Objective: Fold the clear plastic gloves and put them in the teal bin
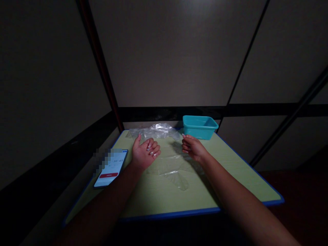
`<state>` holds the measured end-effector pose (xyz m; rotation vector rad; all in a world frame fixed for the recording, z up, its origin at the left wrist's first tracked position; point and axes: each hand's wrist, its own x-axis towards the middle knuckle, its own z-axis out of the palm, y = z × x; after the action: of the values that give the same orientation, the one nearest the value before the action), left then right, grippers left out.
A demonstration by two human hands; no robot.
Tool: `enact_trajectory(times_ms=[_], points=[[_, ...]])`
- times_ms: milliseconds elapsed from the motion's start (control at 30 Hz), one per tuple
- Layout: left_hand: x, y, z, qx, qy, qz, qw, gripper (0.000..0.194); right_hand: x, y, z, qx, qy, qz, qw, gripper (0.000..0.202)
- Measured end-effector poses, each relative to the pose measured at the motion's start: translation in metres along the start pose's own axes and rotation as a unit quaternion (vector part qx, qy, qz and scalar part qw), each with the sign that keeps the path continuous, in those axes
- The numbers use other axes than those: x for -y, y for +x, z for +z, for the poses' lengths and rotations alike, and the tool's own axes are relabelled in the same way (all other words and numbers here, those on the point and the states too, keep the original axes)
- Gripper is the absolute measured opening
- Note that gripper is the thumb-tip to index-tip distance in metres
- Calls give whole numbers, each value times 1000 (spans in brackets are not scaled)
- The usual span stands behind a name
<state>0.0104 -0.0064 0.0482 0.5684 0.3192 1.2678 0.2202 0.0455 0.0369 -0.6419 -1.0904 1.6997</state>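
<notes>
My left hand (145,152) is above the left-middle of the table, palm turned up. Its thumb stands out to the side, the fingers curl loosely inward, and I see nothing held in it. My right hand (192,147) is in front of the teal basin, thumb and forefinger pinched together; what is between them, if anything, is too small to make out. Between and below the hands a clear plastic bag (176,174) lies flat on the table. More crumpled clear plastic (161,130) lies along the far edge.
The teal plastic basin (200,131) stands at the table's far right corner. A phone (110,171) with a lit screen lies at the left edge. The light green table (164,203) has a blue rim, and dark-striped panels (169,61) rise behind it.
</notes>
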Motion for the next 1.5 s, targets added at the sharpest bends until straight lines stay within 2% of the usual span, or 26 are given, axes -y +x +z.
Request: enact_trajectory(times_ms=[300, 700, 933, 1400, 1500], points=[[0, 1, 1, 15, 21, -1, 1000, 52, -1, 1, -1, 4, 0, -2, 1000, 49], [1, 0, 3, 2, 1, 3, 1000, 54, -1, 0, 0, 0, -6, -1, 1000, 48], [0, 0, 0, 35, 15, 5, 999, 55, -3, 1, -1, 8, 0, 0, 1000, 48], [-3, -2, -6, 51, 53, 9, 997, 71, -6, 2, -3, 19, -18, 5, 1000, 46], [-2, -2, -7, 69, 58, 10, 996, 76, -6, 3, -3, 18, -20, 7, 1000, 46]])
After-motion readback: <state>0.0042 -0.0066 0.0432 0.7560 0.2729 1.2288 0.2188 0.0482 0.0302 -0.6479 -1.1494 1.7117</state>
